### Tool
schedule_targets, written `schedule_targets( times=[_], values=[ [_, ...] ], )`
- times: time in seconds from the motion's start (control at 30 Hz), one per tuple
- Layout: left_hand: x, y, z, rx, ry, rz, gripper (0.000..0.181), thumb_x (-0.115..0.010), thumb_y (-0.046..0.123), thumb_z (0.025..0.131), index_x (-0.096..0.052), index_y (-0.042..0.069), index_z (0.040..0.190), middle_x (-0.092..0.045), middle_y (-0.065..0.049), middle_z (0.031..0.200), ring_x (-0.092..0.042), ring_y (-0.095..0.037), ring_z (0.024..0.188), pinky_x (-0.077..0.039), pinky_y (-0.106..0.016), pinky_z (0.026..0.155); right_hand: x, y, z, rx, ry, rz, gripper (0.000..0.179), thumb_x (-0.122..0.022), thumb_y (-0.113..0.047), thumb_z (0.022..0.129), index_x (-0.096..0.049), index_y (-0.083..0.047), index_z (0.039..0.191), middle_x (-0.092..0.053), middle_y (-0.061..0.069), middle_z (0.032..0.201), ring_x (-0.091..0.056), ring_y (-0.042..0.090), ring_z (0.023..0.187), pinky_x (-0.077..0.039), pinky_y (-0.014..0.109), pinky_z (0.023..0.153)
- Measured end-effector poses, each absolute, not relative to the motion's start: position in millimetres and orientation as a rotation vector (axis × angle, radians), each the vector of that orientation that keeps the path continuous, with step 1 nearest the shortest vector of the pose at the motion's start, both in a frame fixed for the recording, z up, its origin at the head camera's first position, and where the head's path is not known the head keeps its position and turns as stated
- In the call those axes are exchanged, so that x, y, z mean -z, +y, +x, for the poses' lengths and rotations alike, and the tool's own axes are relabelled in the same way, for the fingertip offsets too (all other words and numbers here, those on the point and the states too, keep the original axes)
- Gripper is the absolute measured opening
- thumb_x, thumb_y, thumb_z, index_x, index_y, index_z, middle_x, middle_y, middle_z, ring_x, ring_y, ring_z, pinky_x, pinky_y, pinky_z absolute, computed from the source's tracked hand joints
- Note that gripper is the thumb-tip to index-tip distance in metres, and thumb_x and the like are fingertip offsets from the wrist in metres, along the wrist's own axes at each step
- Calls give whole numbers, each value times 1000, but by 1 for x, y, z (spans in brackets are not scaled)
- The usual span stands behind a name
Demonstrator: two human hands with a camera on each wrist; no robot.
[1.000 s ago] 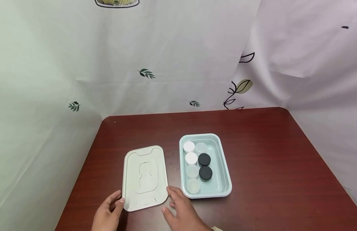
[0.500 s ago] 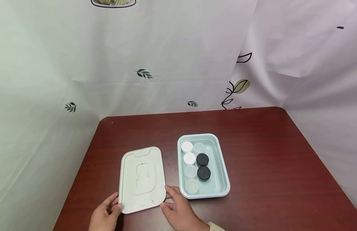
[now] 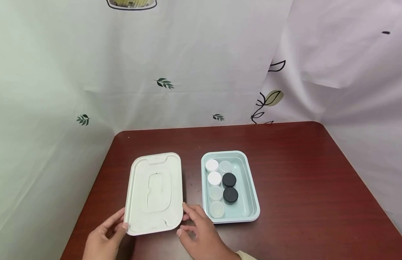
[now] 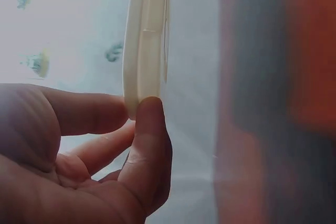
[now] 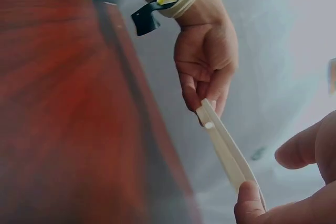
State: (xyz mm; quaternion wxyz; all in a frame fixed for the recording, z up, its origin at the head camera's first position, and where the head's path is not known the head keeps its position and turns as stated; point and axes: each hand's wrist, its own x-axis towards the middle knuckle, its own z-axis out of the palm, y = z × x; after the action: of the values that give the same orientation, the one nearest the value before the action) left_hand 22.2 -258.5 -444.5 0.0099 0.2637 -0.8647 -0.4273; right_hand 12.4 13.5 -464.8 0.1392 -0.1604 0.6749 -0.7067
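A white rectangular lid (image 3: 159, 191) with rounded corners is raised above the table, in front of the person and left of centre. My left hand (image 3: 105, 236) pinches its near left corner between thumb and fingers; the left wrist view shows this grip on the lid's rim (image 4: 144, 51). At the right edge of the lid, my right hand (image 3: 205, 233) touches with a fingertip. Its thumb stands apart from the lid in the right wrist view, where the lid (image 5: 228, 148) is seen edge-on.
Right of the lid, a pale blue tray (image 3: 254, 202) holds several small round jars: white-capped jars (image 3: 214, 178), clear-capped jars (image 3: 217, 209) and black-capped jars (image 3: 230, 195). The dark red table (image 3: 302, 180) is bounded by patterned white cloth (image 3: 201, 65) behind and at both sides.
The lid, which lay on the table, has been lifted and shifted slightly left. My left hand has moved left with it; my right thumb has come away from its corner. The tray stays put.
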Motion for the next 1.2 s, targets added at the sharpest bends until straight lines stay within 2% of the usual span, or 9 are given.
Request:
schedule_targets(
  times=[0.1, 0.3, 0.5, 0.63, 0.77, 0.93, 1.13, 1.2],
  values=[
    [429, -249, 15, 1355, -2703, 765, 46, -72, 7, 99, -66, 8, 144, -72, -17, 133, -61, 6, 91, -54, -9, 73, 452, 24, 7, 2039, 2018, -458, 65, -66, -6, 101, -38, 5, 159, -45, 18, 147, -51, 12, 122, -58, 24, 100],
    [407, -222, -4, 1470, -2663, 491, 47, -71, 3, 99, -65, 9, 145, -72, -15, 134, -65, -6, 100, -55, -11, 79, 429, 49, -11, 2052, 2252, -420, 67, -72, 1, 95, -47, 0, 156, -54, 11, 141, -57, 19, 118, -63, 27, 89],
    [399, -197, -21, 1573, -2640, 243, 48, -70, 0, 99, -65, 10, 145, -71, -12, 130, -66, -17, 103, -57, -17, 82, 416, 79, -35, 2050, 2439, -425, 65, -73, 3, 94, -49, -1, 155, -57, 12, 140, -60, 21, 113, -62, 25, 79],
    [402, -181, -28, 1698, -2600, 162, 49, -71, -4, 96, -65, 8, 144, -70, -13, 125, -66, -18, 102, -58, -21, 84, 407, 99, -57, 1992, 2554, -379, 62, -73, 2, 94, -53, -3, 153, -59, 12, 134, -60, 22, 107, -59, 22, 73],
    [408, -167, -35, 1824, -2534, 43, 53, -70, -9, 93, -64, 4, 144, -68, -14, 121, -67, -15, 99, -59, -22, 81, 400, 117, -79, 1897, 2648, -330, 61, -72, -2, 96, -53, -6, 154, -59, 10, 135, -58, 22, 105, -56, 20, 74],
    [411, -153, -44, 1947, -2442, -79, 59, -71, -12, 90, -62, 2, 146, -65, -16, 117, -66, -16, 96, -61, -23, 75, 395, 136, -103, 1791, 2735, -336, 62, -70, -3, 97, -50, -2, 156, -58, 12, 137, -57, 19, 100, -54, 19, 74],
    [417, -140, -53, 1979, -2471, -129, 81, -74, -14, 84, -53, 15, 156, -59, -15, 114, -66, -17, 89, -60, -24, 63, 385, 154, -123, 1655, 2773, -324, 60, -69, -10, 100, -49, -1, 156, -59, 11, 129, -57, 21, 95, -50, 20, 75],
    [418, -137, -57, 1947, -2500, -153, 86, -75, -14, 84, -50, 20, 159, -57, -14, 115, -66, -18, 90, -61, -25, 65, 381, 158, -125, 1617, 2777, -313, 59, -68, -11, 101, -49, -1, 156, -60, 12, 128, -60, 21, 98, -52, 20, 78]
  ],
)
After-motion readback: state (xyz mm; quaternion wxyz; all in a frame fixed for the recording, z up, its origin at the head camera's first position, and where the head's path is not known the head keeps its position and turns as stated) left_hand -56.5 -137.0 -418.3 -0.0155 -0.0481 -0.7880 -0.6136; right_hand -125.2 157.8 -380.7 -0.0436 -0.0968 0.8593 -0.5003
